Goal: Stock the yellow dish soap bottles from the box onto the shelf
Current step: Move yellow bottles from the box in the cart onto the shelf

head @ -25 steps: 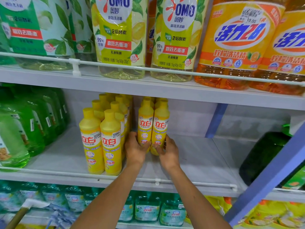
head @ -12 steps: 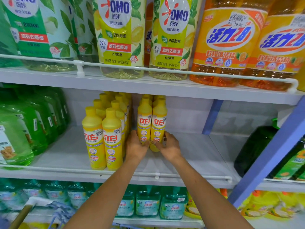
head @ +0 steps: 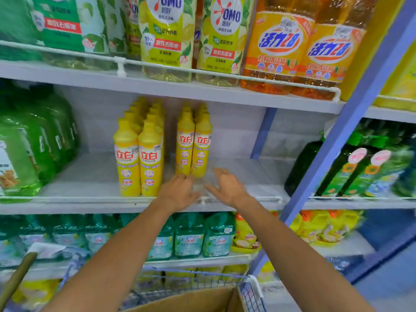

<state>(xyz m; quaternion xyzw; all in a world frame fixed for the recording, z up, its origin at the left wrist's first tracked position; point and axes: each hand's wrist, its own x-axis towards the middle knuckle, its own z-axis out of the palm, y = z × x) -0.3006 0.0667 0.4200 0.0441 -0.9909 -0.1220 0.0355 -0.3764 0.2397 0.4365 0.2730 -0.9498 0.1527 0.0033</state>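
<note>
Top shelf, middle: two yellow-green bottles (head: 167,34) read "OMO", plus "99%", "2倍酵素" and a red band "高效去重油". Top shelf, right: two orange bottles (head: 279,48) read "活力28" in blue. The left one has a small price sticker, looks like "10.00", blurred. Middle shelf: yellow dish soap bottles (head: 127,158) show red "立白" on front labels. Green packs (head: 60,25) top left: red band, text too blurred. Lower-shelf labels unreadable.
</note>
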